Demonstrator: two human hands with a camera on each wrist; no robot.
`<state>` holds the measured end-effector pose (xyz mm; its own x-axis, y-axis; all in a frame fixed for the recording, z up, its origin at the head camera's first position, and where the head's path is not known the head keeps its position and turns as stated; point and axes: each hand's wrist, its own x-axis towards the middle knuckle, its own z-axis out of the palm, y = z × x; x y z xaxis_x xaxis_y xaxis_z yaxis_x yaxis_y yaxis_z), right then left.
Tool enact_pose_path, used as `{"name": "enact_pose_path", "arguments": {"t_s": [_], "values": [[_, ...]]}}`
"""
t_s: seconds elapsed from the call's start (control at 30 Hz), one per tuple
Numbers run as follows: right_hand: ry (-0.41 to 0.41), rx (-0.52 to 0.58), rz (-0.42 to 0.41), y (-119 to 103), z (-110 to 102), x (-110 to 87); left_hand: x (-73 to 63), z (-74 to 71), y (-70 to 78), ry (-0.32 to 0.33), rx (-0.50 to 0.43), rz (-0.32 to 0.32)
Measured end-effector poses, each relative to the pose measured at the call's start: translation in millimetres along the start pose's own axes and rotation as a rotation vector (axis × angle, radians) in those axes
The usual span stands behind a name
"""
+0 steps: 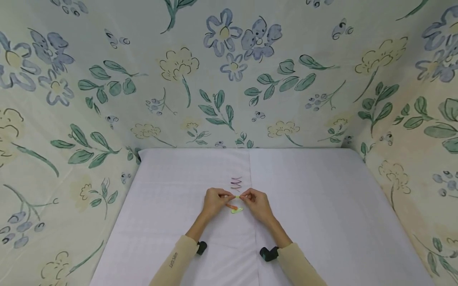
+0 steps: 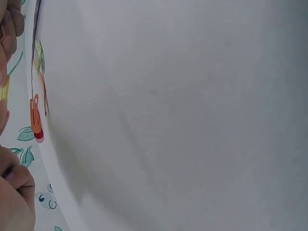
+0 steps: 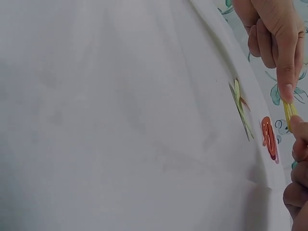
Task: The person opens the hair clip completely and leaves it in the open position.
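Both hands meet over the table and pinch a small yellow snap hair clip (image 3: pixel 290 114) between them. My left hand (image 1: pixel 214 203) holds it from the left with thumb and finger, and my right hand (image 1: pixel 258 204) from the right. The fingertips hide much of the clip. Just below the hands, a yellow-green hair clip (image 1: pixel 237 210) lies on the cloth, with an orange hair clip (image 1: pixel 232 207) beside it, partly behind the left hand. Beyond the fingers, several pink and purple hair clips (image 1: pixel 236 183) lie in a short column.
A white cloth (image 1: pixel 307 206) with a seam line covers the table. Flower-printed fabric (image 1: pixel 222 99) hangs behind it and along both sides. Black wrist cameras (image 1: pixel 269 254) sit at the sleeve cuffs.
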<state>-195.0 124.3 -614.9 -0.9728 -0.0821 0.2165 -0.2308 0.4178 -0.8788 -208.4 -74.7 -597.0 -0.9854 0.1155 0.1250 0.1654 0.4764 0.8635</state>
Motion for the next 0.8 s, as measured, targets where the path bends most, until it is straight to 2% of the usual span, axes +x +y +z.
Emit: {"name": "enact_pose_path", "arguments": {"t_s": [0.23, 0.53, 0.73, 0.8], "values": [[0.070, -0.042, -0.039, -5, 5, -0.6, 0.8, 1.9, 1.9, 0.084, 0.058, 0.098], [0.105, -0.139, -0.089, -7, 12, -2.4, -1.9, 7.2, 3.0, 0.155, 0.185, 0.128], [0.152, -0.182, -0.142, -6, 13, -2.6, -2.7, 10.9, 4.3, 0.142, 0.265, 0.167], [0.148, -0.170, -0.129, -4, 13, -2.0, -2.8, 10.3, 4.5, 0.131, 0.275, 0.177]]}}
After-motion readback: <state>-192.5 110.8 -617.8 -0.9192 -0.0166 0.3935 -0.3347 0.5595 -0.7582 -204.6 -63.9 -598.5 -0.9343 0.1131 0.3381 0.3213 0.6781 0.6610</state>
